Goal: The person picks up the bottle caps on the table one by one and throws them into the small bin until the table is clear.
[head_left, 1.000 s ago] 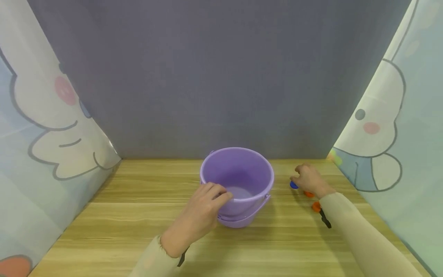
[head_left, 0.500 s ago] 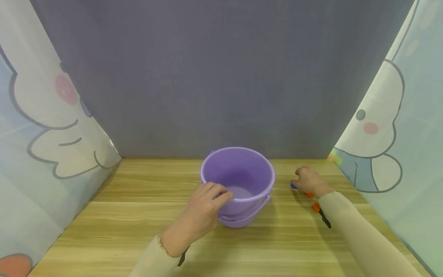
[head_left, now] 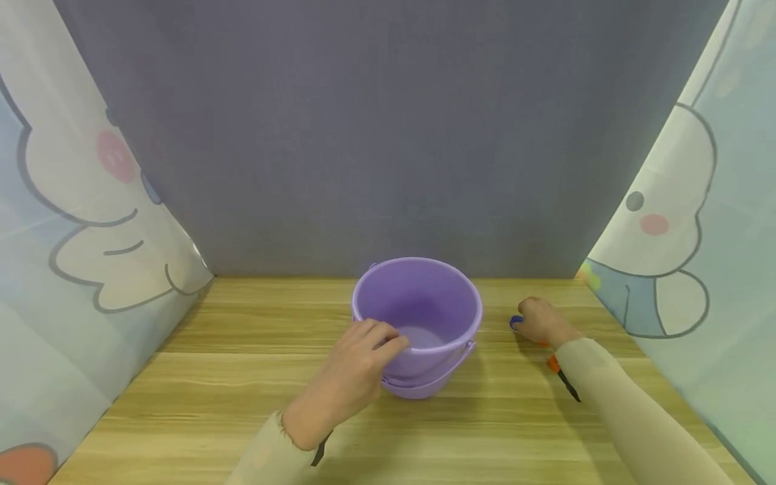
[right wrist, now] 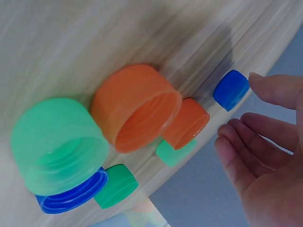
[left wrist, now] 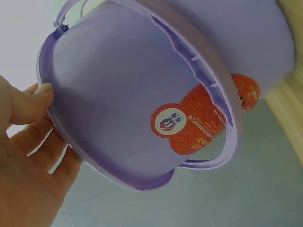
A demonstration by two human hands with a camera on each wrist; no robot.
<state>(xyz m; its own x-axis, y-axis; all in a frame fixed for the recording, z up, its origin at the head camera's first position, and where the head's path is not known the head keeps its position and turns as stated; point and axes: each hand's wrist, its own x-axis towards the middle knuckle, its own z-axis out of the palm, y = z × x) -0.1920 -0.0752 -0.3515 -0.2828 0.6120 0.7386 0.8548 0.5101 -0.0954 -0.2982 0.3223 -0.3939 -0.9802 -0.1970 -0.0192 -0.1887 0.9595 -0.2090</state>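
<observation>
My left hand point(head_left: 364, 364) grips the near left rim of a purple plastic bucket point(head_left: 412, 372), which stands upright. In the left wrist view the thumb lies on the outer side of the bucket wall point(left wrist: 113, 90) and the other fingers go over the rim. The bucket's handle point(left wrist: 213, 61) hangs down across a red sticker. Over on the right, my right hand point(head_left: 542, 320) is low over the table beside a blue bottle cap point(right wrist: 231, 90). Its thumb tip is right at the cap's edge, while the other fingers, loosely bent, are apart from it.
Several more bottle caps lie near the right hand: a large orange cap point(right wrist: 132, 106), a smaller orange cap point(right wrist: 187, 123), a large green cap point(right wrist: 57, 142), smaller green ones and another blue cap point(right wrist: 71, 194). A grey wall point(head_left: 388, 135) closes off the wooden table's back.
The right hand has drawn slightly down and toward me, and the blue cap now shows tilted, like a ring. The left hand and the bucket have stayed in place.
</observation>
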